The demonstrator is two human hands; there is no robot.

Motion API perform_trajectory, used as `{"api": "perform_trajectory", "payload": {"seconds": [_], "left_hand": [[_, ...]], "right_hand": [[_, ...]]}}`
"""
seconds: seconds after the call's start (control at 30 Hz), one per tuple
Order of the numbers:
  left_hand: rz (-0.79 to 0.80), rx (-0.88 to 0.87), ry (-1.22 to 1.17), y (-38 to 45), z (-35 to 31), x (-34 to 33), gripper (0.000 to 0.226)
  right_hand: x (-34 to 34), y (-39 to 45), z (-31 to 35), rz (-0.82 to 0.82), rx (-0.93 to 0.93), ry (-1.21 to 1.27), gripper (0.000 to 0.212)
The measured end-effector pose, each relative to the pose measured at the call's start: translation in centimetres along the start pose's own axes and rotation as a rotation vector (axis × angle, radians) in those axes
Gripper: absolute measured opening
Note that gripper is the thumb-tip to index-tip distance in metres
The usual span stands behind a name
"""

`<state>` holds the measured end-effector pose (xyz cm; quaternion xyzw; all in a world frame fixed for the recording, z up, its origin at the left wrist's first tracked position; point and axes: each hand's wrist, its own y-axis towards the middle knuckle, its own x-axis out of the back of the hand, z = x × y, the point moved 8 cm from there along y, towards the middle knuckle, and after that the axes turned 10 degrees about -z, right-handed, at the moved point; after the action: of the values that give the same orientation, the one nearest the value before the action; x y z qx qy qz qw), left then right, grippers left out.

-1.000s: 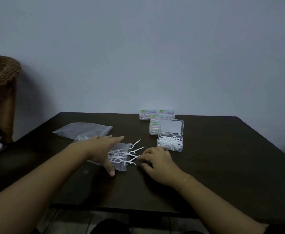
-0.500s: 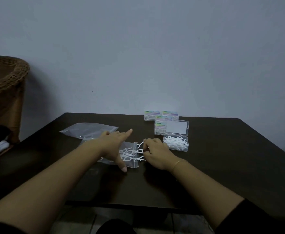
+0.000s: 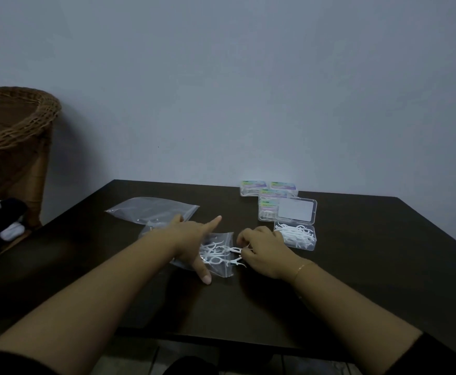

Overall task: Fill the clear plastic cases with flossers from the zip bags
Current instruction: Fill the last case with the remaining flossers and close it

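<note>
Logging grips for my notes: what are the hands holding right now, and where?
Right hand pinches white plastic flossers by their handle ends; left hand presses the clear zip bag flat.

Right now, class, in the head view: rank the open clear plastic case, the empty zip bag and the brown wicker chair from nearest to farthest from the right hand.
1. Open clear plastic case, touching the right hand, just beyond it.
2. Empty zip bag, far left on the table.
3. Brown wicker chair, off the table, left.

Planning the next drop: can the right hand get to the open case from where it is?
Probably yes. The right hand, pinching flossers at the bag's mouth, sits just beside the open case; lid back, nothing lies between them.
</note>
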<state>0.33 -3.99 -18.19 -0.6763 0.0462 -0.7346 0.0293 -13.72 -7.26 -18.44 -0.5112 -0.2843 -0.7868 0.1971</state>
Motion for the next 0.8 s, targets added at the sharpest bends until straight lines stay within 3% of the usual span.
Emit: {"api": "perform_trajectory", "payload": {"seconds": [0.33, 0.63, 0.8], "left_hand": [[-0.062, -0.062, -0.107, -1.4, -0.5, 1.4, 0.132], [0.072, 0.045, 0.093, -2.5, 3.9, 1.2, 0.13], [0.084, 0.04, 0.185, -2.4, 3.9, 0.9, 0.125]], "right_hand": [[-1.2, -1.9, 0.4, 0.112, 0.01, -0.12, 0.06], [-0.5, -2.4, 0.0, 0.117, -0.026, -0.066, 0.054], [-1.6, -2.7, 0.3, 0.173, -0.056, -0.115, 0.064]]}}
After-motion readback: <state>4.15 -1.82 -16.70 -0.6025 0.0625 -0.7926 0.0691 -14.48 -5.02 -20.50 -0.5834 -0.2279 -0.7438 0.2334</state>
